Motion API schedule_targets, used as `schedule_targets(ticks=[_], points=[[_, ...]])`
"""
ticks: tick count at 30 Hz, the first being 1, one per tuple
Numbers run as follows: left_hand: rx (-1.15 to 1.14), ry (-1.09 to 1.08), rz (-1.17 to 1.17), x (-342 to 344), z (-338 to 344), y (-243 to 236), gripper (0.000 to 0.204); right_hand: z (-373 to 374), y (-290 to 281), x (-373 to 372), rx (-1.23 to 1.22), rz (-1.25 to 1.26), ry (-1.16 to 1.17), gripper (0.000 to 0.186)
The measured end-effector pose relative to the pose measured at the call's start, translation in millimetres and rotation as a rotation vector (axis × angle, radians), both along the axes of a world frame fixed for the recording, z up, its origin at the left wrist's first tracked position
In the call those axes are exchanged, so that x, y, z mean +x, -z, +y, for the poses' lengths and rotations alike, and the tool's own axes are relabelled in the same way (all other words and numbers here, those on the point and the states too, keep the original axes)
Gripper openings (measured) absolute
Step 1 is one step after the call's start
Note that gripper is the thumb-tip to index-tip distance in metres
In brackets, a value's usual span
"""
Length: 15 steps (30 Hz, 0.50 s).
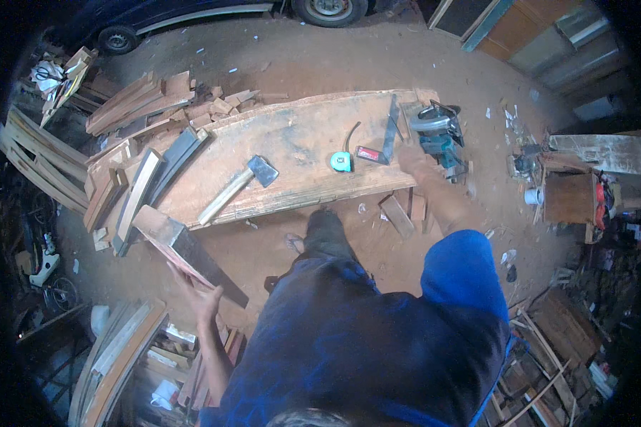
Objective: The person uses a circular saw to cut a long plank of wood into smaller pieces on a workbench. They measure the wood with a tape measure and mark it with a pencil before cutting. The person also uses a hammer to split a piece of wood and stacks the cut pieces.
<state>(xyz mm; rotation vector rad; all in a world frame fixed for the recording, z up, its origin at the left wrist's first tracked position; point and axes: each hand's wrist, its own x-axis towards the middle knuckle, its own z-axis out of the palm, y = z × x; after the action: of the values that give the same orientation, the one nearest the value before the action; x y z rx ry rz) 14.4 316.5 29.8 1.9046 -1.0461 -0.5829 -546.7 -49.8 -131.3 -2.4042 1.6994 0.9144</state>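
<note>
My left hand (201,293) grips a thick wooden board (185,245) by its lower edge, holding it tilted off the bench's near left side. Reaching over the right end of the wooden workbench (292,188), my right hand (410,158) is beside a dark metal square (392,128); its fingers are too small and blurred to make out. A red and black item (369,154) lies against the square. Left of it rests a turquoise tape measure (341,161). A hammer (263,171) with a pale wooden handle lies mid-bench.
A teal circular saw (440,135) stands at the bench's right end. Cut timber pieces (171,160) lean on its left end, with more boards (139,99) piled behind. Wood offcuts (397,215) lie below the near edge. A vehicle wheel (330,8) shows at the back.
</note>
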Motion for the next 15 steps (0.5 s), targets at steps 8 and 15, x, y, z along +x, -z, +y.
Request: schedule_targets(ticks=[8,15], points=[[0.150,-0.039,-0.075,64,21,47,0.136,-44,116,26,-0.431,-0.265,0.452,0.049],[0.173,-0.095,-0.102,104,51,74,0.141,-66,107,41,-0.145,-0.195,0.769,0.049]])
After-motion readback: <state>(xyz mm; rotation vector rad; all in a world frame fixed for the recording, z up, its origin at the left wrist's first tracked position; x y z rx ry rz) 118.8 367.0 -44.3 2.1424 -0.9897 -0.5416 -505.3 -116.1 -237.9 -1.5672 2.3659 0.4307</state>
